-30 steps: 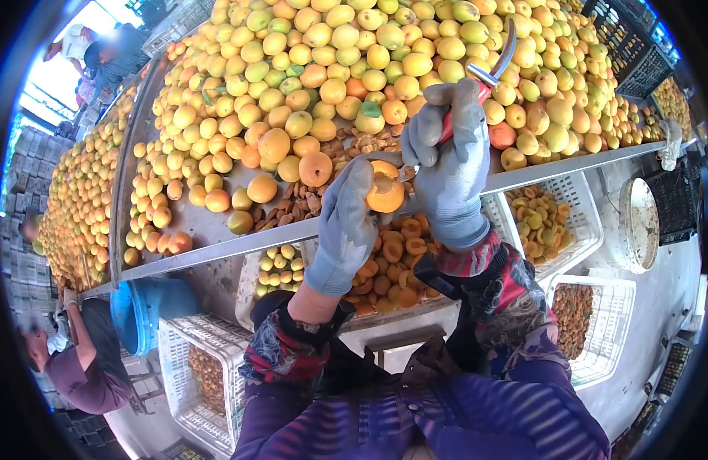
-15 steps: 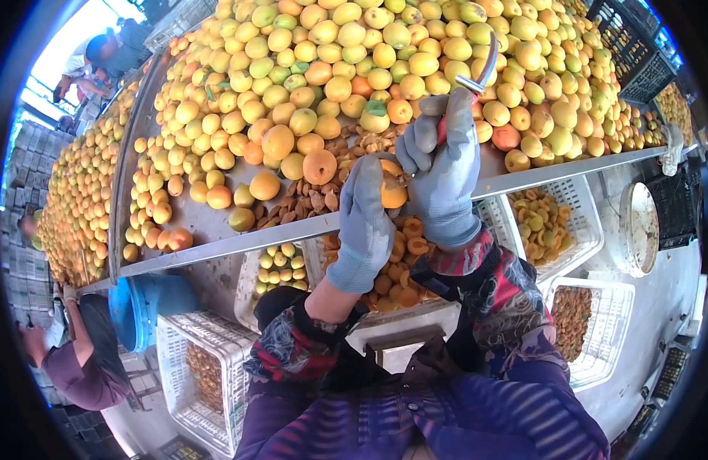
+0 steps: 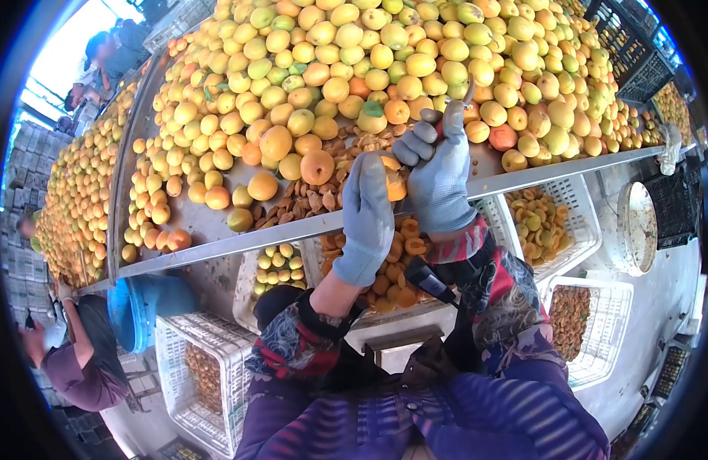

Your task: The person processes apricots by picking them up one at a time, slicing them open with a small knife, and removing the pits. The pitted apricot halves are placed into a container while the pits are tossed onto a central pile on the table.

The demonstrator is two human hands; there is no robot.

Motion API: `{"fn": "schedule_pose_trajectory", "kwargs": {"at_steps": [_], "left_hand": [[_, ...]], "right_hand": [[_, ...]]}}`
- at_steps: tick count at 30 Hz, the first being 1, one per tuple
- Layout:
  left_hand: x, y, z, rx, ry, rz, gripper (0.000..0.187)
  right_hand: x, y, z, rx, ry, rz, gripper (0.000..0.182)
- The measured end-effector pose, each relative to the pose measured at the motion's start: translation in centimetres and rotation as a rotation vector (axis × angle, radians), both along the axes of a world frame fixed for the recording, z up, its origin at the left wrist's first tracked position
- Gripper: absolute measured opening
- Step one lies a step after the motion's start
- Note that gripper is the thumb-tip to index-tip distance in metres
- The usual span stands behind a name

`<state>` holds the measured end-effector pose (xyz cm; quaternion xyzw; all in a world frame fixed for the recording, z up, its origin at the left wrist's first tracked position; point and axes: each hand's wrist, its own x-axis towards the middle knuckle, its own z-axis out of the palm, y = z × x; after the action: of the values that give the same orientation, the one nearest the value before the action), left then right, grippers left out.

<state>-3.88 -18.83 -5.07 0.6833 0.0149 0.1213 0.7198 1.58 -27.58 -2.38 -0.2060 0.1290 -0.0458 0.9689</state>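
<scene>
Apricot [image 3: 397, 186] is clamped in the grip of the left hand [image 3: 367, 216], near the bench [image 3: 239, 246] edge; a curved knife [image 3: 470, 90] is clasped by the right hand [image 3: 440, 172] just beside.

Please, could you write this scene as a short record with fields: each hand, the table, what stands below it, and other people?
Left hand: grey glove, holding an orange fruit
Right hand: grey glove, gripping a curved-blade tool, close beside that fruit
Table: large heap of yellow-orange fruit; brown pits near the front edge
Below table level: halved fruit, white crates, blue bin, white bucket
Other people: person in purple top, lower left; others, blurred, upper left
</scene>
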Motion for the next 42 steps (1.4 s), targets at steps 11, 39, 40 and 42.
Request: {"fn": "schedule_pose_trajectory", "kwargs": {"at_steps": [11,39,40,42], "left_hand": [[0.9,0.1,-0.6,-0.131,0.039,0.0,0.038],[-1.1,4.6,2.2,0.779,-0.33,-0.199,0.029],[-0.1,5.6,2.0,0.837,-0.347,-0.094,0.03],[1.3,7.8,2.6,0.921,-0.325,0.099,0.036]], "right_hand": [[0.6,0.1,-0.4,0.024,-0.073,0.007,0.043],[0.3,-4.6,-1.0,-1.875,-0.295,0.236,0.038],[0.3,-4.6,-1.4,-1.739,-0.273,0.248,0.032],[-0.2,-4.3,-0.4,-1.508,-0.231,0.282,0.028]]}}
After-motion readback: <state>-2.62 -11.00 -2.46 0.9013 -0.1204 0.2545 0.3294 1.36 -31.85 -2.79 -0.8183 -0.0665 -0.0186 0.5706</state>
